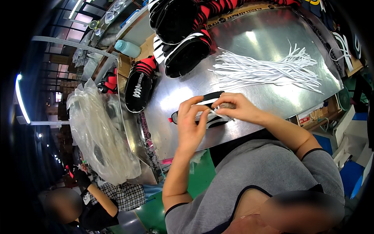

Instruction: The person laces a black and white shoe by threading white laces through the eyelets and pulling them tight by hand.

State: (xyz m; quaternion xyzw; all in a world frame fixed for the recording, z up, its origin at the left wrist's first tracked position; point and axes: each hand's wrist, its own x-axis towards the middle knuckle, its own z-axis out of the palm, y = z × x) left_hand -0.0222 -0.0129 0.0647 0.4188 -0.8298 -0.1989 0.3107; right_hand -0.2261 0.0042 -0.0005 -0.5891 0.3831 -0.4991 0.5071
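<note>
On the metal table, a black and white shoe (213,96) with a small red tab lies between my two hands, partly hidden by them. My left hand (191,123) is over its left part, thumb and fingers closed on a white lace (212,112) at its middle. From the right, my right hand (242,109) meets it with the fingers bent round a short grey-brown piece, which looks like a tool handle (228,105). The lace runs close to those fingertips too. Beyond my right hand lies a loose bundle of white laces (267,72).
Black, white and red shoes (187,54) crowd the table's far left, near a laced black shoe (139,87). A light blue bottle (127,48) stands behind. Clear plastic bags (99,132) hang at the left edge. A co-worker (99,199) with a black glove is at lower left.
</note>
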